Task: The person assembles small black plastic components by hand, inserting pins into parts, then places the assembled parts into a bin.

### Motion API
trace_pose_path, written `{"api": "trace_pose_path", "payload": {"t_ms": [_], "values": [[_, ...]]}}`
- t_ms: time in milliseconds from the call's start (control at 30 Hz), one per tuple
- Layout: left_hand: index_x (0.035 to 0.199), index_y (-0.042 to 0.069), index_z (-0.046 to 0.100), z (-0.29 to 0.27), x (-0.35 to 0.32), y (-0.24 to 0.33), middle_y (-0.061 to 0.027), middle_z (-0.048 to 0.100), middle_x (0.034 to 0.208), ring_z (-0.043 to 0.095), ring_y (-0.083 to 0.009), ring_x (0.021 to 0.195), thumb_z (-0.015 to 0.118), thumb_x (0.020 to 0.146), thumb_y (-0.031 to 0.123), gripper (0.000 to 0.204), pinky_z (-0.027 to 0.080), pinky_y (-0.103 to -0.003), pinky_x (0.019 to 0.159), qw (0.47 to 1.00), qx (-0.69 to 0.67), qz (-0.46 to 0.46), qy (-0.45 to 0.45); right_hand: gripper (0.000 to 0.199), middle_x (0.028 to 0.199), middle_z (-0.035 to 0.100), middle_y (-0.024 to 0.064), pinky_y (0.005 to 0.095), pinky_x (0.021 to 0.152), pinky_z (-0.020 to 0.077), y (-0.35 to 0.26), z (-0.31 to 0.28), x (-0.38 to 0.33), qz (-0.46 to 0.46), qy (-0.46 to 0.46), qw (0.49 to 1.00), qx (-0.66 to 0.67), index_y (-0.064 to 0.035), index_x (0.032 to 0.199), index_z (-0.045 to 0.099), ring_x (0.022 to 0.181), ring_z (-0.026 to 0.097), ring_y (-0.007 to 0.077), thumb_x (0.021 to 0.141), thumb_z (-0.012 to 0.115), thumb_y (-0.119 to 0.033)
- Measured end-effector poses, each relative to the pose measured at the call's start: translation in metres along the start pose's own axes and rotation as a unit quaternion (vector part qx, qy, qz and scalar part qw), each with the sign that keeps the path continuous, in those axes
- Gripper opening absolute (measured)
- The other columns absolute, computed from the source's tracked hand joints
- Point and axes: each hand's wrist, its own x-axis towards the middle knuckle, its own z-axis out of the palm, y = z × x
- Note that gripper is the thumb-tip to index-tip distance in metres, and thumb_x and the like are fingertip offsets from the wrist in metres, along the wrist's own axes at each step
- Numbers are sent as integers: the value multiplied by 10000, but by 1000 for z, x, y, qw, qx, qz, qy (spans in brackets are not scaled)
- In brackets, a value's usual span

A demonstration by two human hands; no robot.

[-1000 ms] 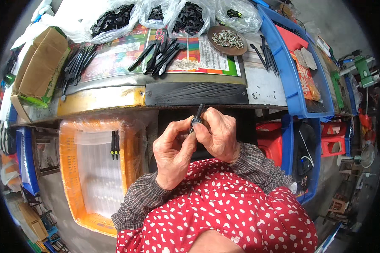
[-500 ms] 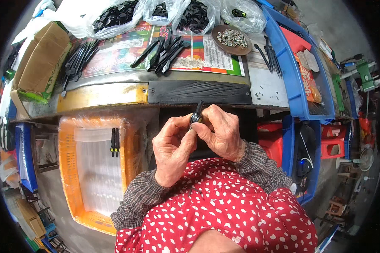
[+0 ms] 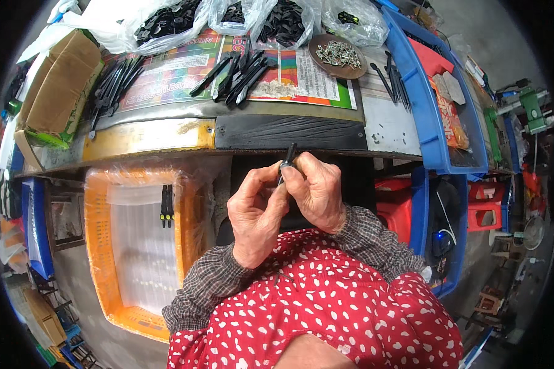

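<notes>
In front of the table edge, my left hand [image 3: 256, 212] and my right hand [image 3: 319, 190] meet over a slim black plastic part [image 3: 291, 152]. Fingers of both hands pinch it, and its narrow end points away from me between them. My right thumb presses on its near portion, so most of that end is hidden. Lower left, an orange basket [image 3: 98, 258] lined with clear plastic holds a few finished-looking black pieces [image 3: 167, 200] with yellow-green round spots. On the table lie a pile of long black parts [image 3: 243, 80] and a brown dish [image 3: 316, 59] of small metal pieces [image 3: 340, 54].
Clear bags of black parts [image 3: 283, 21] line the table's back. More long black strips [image 3: 117, 83] lie beside a cardboard box [image 3: 61, 83] at left. A blue crate [image 3: 431, 123] stands at right, above red stools [image 3: 394, 206] and another blue crate [image 3: 452, 277].
My right thumb has shifted up and forward over the black part, covering more of it. Both hands remain together in nearly the same place.
</notes>
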Motion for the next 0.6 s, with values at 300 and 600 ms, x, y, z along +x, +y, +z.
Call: {"api": "trace_pose_path", "payload": {"t_ms": [300, 600], "values": [[1142, -13, 555, -6, 0, 3, -7, 573, 868, 493, -27, 633, 558, 900, -29, 243, 390, -167, 512, 998, -50, -23, -10, 264, 663, 531, 100, 349, 469, 460, -4, -9, 8, -89, -45, 992, -75, -24, 800, 535, 556, 591, 267, 835, 687, -237], [1129, -11, 559, -5, -4, 2, -12, 583, 890, 504, -24, 622, 585, 903, 5, 228, 390, -170, 486, 999, -29, -28, -11, 242, 629, 510, 103, 352, 457, 446, 6, -5, 0, -94, -38, 993, -61, -13, 766, 515, 530, 569, 263, 849, 667, -182]]}}
